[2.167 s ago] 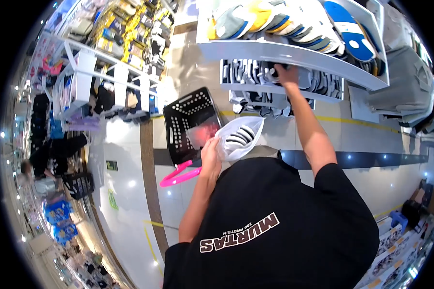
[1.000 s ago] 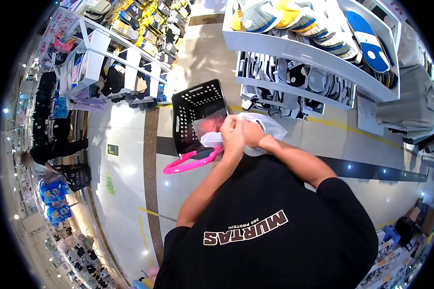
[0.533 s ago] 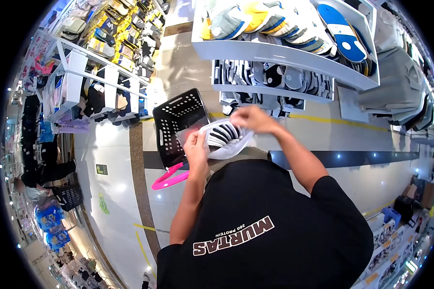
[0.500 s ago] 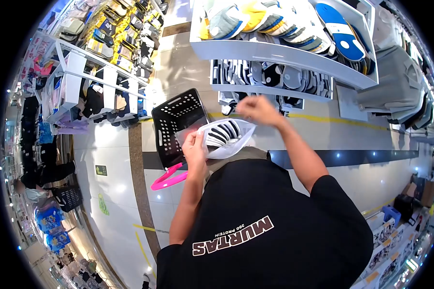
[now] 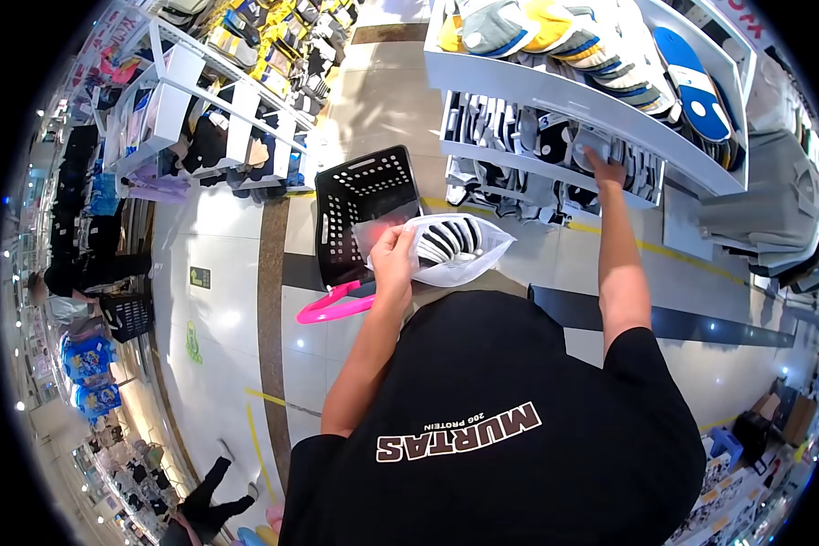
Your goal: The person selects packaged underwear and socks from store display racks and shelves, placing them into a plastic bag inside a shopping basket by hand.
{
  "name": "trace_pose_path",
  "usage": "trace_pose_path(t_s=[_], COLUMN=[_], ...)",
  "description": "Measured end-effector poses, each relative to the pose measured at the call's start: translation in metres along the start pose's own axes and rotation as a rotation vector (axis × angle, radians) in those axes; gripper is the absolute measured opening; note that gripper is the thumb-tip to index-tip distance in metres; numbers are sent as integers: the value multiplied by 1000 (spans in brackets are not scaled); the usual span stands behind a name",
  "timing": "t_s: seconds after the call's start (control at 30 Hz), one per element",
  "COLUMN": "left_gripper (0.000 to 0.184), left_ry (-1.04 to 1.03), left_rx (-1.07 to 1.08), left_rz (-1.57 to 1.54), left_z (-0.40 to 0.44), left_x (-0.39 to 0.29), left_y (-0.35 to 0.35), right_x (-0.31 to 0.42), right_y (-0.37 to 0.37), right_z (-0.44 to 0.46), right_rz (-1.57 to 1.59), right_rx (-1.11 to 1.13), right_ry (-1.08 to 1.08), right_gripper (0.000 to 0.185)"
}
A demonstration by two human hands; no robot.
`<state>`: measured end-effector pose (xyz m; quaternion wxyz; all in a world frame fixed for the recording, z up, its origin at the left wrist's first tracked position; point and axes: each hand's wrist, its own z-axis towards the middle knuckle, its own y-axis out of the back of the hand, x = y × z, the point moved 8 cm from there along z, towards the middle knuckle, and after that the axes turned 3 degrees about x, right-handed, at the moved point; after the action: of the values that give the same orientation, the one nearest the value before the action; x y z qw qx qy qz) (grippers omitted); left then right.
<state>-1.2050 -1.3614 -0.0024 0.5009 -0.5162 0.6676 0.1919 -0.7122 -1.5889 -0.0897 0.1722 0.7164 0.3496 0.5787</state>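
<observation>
My left hand (image 5: pixel 392 262) is closed on the rim of a translucent white plastic bag (image 5: pixel 482 266). Inside the bag, several black, white and grey socks (image 5: pixel 448 238) are stacked in a row. My right hand (image 5: pixel 607 167) reaches out to the lower shelf bin, its fingers stretched over grey socks (image 5: pixel 588 146) there; the fingertips are partly hard to make out. Just beyond the left hand, a black shopping basket (image 5: pixel 366 173) with a pink handle (image 5: pixel 323 308) stands on the floor.
A white upper bin (image 5: pixel 555 86) full of grey, yellow and blue socks overhangs the lower bin (image 5: pixel 537 166). Grey garments (image 5: pixel 764 182) hang at the right. A white rack (image 5: pixel 173 109) stands at the left. Another person's dark-clothed legs (image 5: pixel 214 487) show at lower left.
My right hand has moved away from the bag, rightward and forward, to the socks in the lower bin. My left hand keeps the bag. The view has shifted, and a person's legs have appeared at lower left.
</observation>
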Motion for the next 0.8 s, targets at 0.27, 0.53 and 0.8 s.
trace_pose_path(t_s=[0.27, 0.53, 0.8], left_gripper=[17, 17, 17], left_ry=[8, 18, 39], left_rx=[-36, -56, 1], left_rz=[3, -75, 1], left_z=[-1, 7, 13], left_x=[-5, -7, 3], left_y=[3, 1, -23], right_x=[34, 86, 168], right_y=[15, 29, -29], right_z=[-44, -172, -264], right_rz=[918, 777, 53], right_rx=[99, 657, 979], right_ry=[-24, 160, 515], right_gripper=[41, 33, 38])
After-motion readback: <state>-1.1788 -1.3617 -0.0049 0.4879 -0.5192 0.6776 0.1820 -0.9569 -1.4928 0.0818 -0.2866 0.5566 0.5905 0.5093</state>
